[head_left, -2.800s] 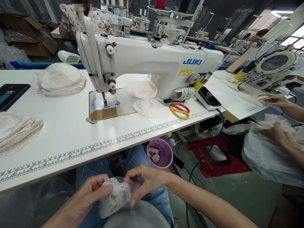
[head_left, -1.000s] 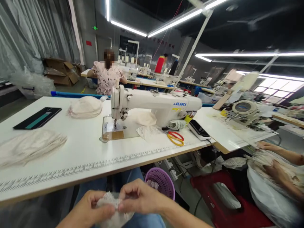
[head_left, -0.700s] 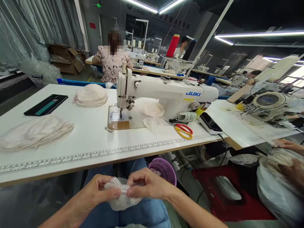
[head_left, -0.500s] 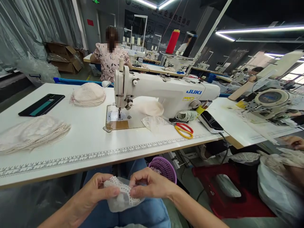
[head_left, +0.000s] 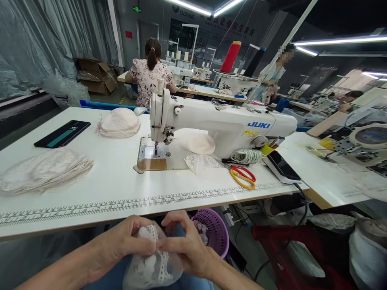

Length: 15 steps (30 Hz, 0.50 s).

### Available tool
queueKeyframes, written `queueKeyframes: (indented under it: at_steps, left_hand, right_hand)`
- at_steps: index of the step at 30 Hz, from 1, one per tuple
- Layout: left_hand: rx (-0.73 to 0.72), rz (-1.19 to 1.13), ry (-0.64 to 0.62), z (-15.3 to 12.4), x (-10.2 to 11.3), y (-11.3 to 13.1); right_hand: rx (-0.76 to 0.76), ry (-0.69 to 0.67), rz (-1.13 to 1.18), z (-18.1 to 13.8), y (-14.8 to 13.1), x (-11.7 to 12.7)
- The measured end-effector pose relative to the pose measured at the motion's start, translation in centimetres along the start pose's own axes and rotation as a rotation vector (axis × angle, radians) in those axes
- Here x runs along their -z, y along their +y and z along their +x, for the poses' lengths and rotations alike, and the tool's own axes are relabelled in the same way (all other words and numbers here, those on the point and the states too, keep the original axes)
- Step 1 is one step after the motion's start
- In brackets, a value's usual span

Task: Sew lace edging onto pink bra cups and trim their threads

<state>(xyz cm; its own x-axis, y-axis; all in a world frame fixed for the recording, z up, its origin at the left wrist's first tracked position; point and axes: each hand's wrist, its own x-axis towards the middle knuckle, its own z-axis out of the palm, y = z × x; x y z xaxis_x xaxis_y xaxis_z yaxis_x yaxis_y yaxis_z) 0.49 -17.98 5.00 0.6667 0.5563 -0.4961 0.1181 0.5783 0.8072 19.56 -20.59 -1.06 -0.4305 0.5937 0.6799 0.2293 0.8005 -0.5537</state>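
Observation:
Over my lap I hold a sheer white lace-edged fabric piece (head_left: 165,270), its scalloped, eyelet-dotted trim folded and bunched. My left hand (head_left: 128,239) is closed on its upper left part, the thumb pressed over the lace. My right hand (head_left: 190,245) pinches the piece near its top middle with thumb and forefinger, the other fingers bent and raised. Both hands are below the table's front edge. Behind them on the table stands a white JUKI sewing machine (head_left: 223,121). A beige cup-shaped piece (head_left: 196,143) and another lace piece (head_left: 202,164) lie on its bed.
Two stacks of lace pieces, a near one (head_left: 45,171) and a far one (head_left: 119,123), sit left beside a dark phone (head_left: 63,133). Red-and-yellow scissors (head_left: 242,177) and a coiled cord (head_left: 246,156) lie right. A purple basket (head_left: 222,231) stands under the table. Co-workers are beyond.
My right hand has shifted its grip toward my left hand, fingers now raised. The fabric hangs lower and more spread. The view has turned slightly left.

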Motion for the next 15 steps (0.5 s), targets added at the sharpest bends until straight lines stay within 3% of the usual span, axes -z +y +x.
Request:
queueKeyframes:
  at_steps: [3,8,12,15]
  left_hand:
    - [0.014,0.06,-0.018,0.0,0.2,1.1]
    - [0.054,0.166,0.07,0.8,1.6,2.8]
    - [0.062,0.297,0.103,2.0,3.8,5.6]
    - [0.018,0.502,0.127,3.4,6.5,8.7]
  right_hand:
    - [0.038,0.028,-0.095,0.4,0.1,0.5]
    - [0.074,-0.058,-0.29,2.2,0.7,1.0]
    - [0.244,-0.027,-0.437,5.8,2.0,1.7]
    - [0.33,-0.076,-0.51,9.1,3.6,2.1]
